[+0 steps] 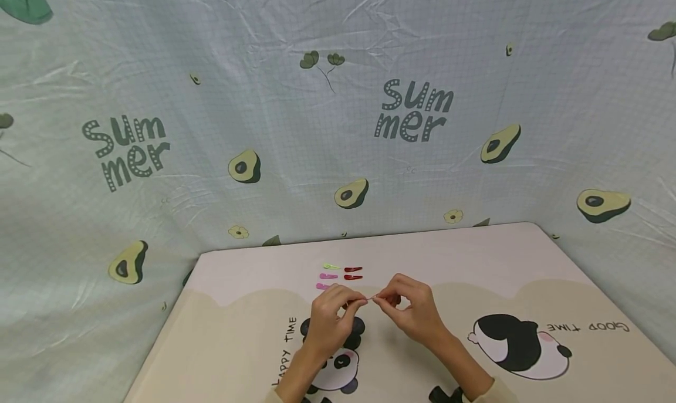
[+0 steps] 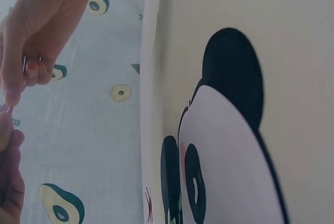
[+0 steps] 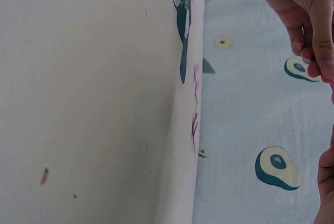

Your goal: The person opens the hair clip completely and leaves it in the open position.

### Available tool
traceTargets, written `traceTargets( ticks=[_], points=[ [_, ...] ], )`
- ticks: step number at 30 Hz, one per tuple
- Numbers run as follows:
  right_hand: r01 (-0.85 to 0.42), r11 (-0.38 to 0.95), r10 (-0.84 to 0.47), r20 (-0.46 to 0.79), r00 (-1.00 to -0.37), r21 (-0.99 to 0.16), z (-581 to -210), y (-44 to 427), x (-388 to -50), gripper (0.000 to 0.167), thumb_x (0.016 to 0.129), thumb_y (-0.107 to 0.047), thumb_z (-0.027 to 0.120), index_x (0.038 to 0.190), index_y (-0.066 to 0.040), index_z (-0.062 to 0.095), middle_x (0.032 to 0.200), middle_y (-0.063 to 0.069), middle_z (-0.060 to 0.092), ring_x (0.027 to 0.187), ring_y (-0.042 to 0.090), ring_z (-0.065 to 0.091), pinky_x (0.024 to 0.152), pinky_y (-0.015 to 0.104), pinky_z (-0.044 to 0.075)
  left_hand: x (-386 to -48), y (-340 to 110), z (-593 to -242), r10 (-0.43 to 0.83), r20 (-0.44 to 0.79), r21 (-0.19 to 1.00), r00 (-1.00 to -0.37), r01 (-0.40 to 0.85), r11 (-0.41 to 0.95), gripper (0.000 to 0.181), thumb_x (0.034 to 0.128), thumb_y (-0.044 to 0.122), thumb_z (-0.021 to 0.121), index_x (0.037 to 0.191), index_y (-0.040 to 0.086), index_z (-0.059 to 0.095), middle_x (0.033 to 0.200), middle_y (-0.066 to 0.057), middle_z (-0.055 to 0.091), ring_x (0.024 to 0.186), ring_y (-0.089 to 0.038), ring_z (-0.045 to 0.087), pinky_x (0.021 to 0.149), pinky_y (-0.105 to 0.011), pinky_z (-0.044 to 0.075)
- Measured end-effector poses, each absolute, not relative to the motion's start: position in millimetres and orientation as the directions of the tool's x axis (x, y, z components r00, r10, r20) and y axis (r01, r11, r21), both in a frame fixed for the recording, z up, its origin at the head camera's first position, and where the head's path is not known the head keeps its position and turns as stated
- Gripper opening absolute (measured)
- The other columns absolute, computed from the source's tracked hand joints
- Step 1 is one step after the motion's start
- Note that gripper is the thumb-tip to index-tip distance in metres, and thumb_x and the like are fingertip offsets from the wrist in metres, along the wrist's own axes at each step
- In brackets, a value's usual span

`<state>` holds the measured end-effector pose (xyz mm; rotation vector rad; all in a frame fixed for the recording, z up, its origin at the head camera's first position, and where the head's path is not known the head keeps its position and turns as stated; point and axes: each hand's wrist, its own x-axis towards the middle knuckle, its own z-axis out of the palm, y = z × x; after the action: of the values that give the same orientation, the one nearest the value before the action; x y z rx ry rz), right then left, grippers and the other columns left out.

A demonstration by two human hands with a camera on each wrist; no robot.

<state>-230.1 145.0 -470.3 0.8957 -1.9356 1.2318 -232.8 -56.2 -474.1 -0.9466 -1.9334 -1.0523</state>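
Above the printed table, my left hand and right hand meet fingertip to fingertip. Between them is a small, slim pink hair clip, pinched by thumb and finger at each end and mostly covered. In the right wrist view, a bit of its pink edge shows below the left hand. The right hand appears at the top of the left wrist view. Just beyond the hands lie snap hair clips: a yellow-green one, two pink ones and two red ones.
The table carries a printed panda and a printed dog. A pale curtain with avocado prints hangs behind the table's far edge and along both sides. A dark object or print shows by the right forearm.
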Motion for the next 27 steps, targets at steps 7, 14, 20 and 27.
traceTargets(
  ticks=[7,14,20,27],
  points=[
    [-0.821,0.326,-0.191,0.818,-0.542,-0.468,-471.4,144.2,-230.2,0.025,0.073,0.009,0.087,0.084,-0.011,0.076,0.073,0.000,0.064,0.060,0.010,0.055,0.059,0.012,0.047,-232.3,-54.7,-476.3,0.223,0.861,0.344,-0.458,0.846,0.408,0.012,0.0839,0.002,0.082,0.087,0.012,0.076,0.076,0.002,0.071,0.068,-0.008,0.059,0.066,-0.012,0.049],
    [-0.822,0.324,-0.182,0.821,-0.541,-0.469,-472.3,143.9,-230.3,0.026,0.072,0.009,0.087,0.084,-0.011,0.076,0.073,0.000,0.064,0.060,0.010,0.054,0.059,0.011,0.047,-233.3,-53.4,-479.1,0.203,0.870,0.340,-0.449,0.845,0.413,0.013,0.0833,0.002,0.082,0.087,0.012,0.076,0.076,0.002,0.071,0.068,-0.008,0.059,0.065,-0.013,0.050],
    [-0.824,0.326,-0.176,0.826,-0.535,-0.464,-471.2,143.7,-229.6,0.025,0.073,0.008,0.087,0.085,-0.011,0.076,0.073,0.000,0.065,0.060,0.010,0.055,0.059,0.011,0.047,-232.6,-52.5,-479.5,0.189,0.872,0.348,-0.451,0.845,0.406,0.013,0.0832,0.001,0.082,0.088,0.012,0.077,0.076,0.002,0.072,0.069,-0.009,0.060,0.067,-0.013,0.051],
    [-0.829,0.325,-0.170,0.834,-0.525,-0.456,-470.7,143.6,-229.3,0.025,0.073,0.008,0.087,0.085,-0.012,0.076,0.073,0.000,0.065,0.060,0.010,0.055,0.059,0.011,0.047,-231.4,-51.3,-479.3,0.177,0.867,0.366,-0.466,0.837,0.406,0.013,0.0842,0.001,0.081,0.088,0.012,0.077,0.077,0.002,0.072,0.070,-0.008,0.060,0.067,-0.012,0.051]
  ],
)
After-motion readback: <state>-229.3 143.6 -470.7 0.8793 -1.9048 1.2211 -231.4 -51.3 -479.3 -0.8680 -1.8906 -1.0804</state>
